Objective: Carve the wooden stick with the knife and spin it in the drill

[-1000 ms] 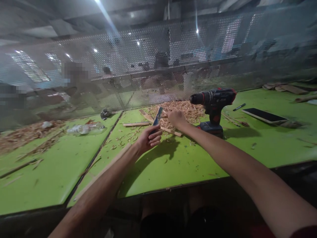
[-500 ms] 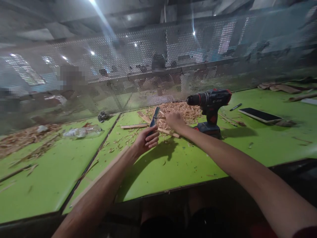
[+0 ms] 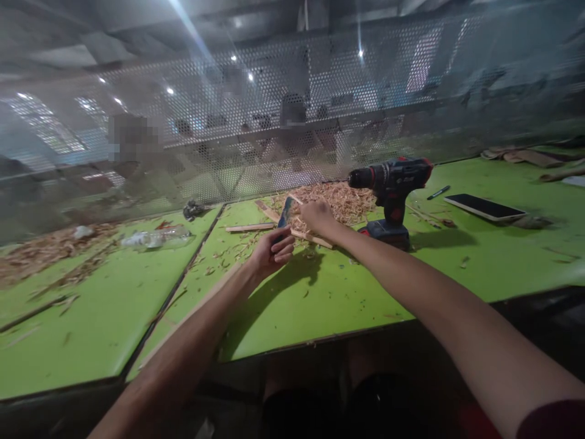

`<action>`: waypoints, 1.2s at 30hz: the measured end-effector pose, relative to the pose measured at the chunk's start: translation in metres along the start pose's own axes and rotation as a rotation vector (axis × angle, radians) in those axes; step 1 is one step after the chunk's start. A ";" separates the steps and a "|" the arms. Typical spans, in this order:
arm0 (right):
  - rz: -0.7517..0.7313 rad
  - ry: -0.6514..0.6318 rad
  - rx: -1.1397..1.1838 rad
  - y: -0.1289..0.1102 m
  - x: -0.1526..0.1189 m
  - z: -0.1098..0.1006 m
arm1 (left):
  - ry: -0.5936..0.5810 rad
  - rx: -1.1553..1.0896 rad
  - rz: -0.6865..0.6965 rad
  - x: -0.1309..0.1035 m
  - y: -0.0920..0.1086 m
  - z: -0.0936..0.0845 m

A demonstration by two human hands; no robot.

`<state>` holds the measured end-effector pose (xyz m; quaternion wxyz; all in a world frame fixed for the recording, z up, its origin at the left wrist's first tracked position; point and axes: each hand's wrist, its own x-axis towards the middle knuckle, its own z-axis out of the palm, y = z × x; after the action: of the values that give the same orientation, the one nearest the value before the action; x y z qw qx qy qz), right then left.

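Note:
My left hand (image 3: pixel 274 251) is closed round the lower end of a flat, dark blue piece (image 3: pixel 286 212) with worn, lighter patches. The piece tilts upward over the bench, and its exact kind is unclear. Close to its right side is my right hand (image 3: pixel 319 216), a fist with the back toward me. What it grips is mostly hidden behind the fingers. Wooden strips (image 3: pixel 250 228) lie under and beside both hands, with a heap of wood shavings (image 3: pixel 350 201) just behind. A cordless drill (image 3: pixel 397 183) stands upright on its battery to the right of my right hand.
The green bench (image 3: pixel 356 292) has a dark seam (image 3: pixel 176 292) on the left. A clear plastic bottle (image 3: pixel 158 236) and more shavings (image 3: pixel 50 250) lie there. At right are a phone (image 3: pixel 484 207) and a pen (image 3: pixel 439 192). A perforated screen (image 3: pixel 256 146) rises behind, with people beyond.
My right hand has shifted left, closer to the blue piece. The thin stick seen earlier between the fist and the piece is now mostly hidden. The view has tilted slightly.

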<state>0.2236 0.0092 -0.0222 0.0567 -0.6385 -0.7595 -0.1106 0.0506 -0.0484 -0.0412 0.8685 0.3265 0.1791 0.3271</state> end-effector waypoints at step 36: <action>0.135 0.111 0.184 -0.021 0.002 -0.019 | -0.073 0.131 0.108 -0.002 0.018 -0.009</action>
<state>0.2015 0.0031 -0.0059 0.1641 -0.6731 -0.7175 -0.0715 0.0357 -0.0356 -0.0355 0.8322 0.4037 0.1504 0.3491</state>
